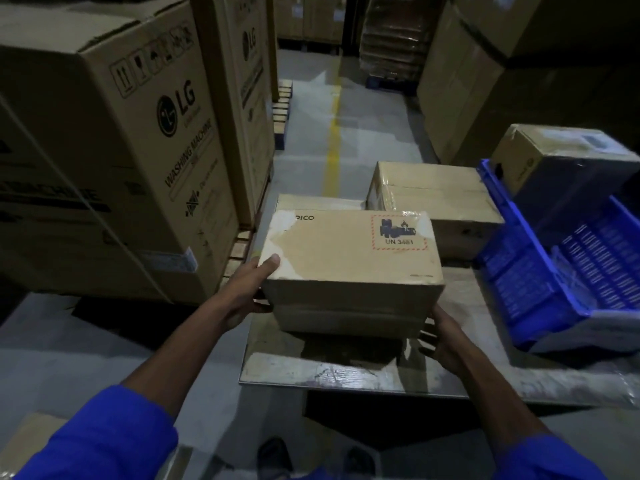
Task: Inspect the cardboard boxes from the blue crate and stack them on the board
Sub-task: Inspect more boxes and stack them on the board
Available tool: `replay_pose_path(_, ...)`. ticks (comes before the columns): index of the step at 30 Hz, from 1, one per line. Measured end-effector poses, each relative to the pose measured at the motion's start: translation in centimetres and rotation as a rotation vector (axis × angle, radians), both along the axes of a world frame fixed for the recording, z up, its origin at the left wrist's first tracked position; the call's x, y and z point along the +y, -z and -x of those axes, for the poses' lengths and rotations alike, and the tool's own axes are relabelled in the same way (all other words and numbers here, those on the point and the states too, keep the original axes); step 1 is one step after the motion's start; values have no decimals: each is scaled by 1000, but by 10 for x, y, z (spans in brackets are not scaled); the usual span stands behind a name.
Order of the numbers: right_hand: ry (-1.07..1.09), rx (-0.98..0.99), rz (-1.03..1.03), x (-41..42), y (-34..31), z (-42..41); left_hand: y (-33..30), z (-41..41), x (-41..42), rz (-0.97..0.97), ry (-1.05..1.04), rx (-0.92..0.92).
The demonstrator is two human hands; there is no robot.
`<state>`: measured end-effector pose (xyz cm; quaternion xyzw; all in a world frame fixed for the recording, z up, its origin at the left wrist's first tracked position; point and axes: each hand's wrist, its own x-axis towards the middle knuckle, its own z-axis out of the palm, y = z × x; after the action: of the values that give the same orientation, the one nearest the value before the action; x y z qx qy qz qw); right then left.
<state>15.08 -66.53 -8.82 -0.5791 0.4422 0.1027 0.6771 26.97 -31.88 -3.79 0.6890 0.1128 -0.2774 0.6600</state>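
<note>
**Cardboard, plastic and a shiny board**

We see matt brown cardboard on the box (pixel 351 256), its top scuffed pale where a label has torn off near the left edge, with a glossy strip of tape at the right corner. The board (pixel 332 374) under it gleams, smooth and reflective, patched with whitish wrinkled film. We find the crate (pixel 540 292) in hard blue plastic, ribbed and slotted, with a slight sheen. The carton (pixel 114 161) beside us is matt corrugated card with dark print. Wood slats (pixel 239 249) look bare and rough. The floor (pixel 69 351) is smooth grey, faintly glossy. Our sleeves (pixel 104 434) are blue cloth.
</note>
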Motion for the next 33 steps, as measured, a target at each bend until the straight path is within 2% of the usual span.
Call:
replay_pose_path(3, -37, -62, -117, 4, 6, 0, 0, 1, 18, 9, -109, -53)
replay_pose_path(6, 47, -215, -128, 17, -9, -5, -6, 3, 25, -74, -128, -186)
replay_pose_path(9, 182, -388, -138, 18, -29, -10, -4, 7, 20, -296, -51, -334)
replay_pose_path(12, 117, -522, -73, 10, -56, -11, 0, 15, 7, -368, 88, -299)
replay_pose_path(16, -29, -601, -40, -2, -82, -8, 10, 5, -14, -270, 130, -200)
replay_pose_path(20, -170, -601, 67, -4, -94, -4, -36, 20, -35, -75, 97, -131)
replay_pose_path(23, -262, -614, 159, 2, -97, -4, -44, 13, -34, 37, 50, -127)
replay_pose_path(26, -361, -614, 256, 14, -101, -10, -54, -1, -30, 44, -24, -144)
replay_pose_path(29, -439, -605, 271, 26, -100, -17, -58, -11, -20, -51, -20, -164)
replay_pose_path(33, -375, -551, 150, 36, -85, -26, -54, -10, 1, -61, -21, -79)
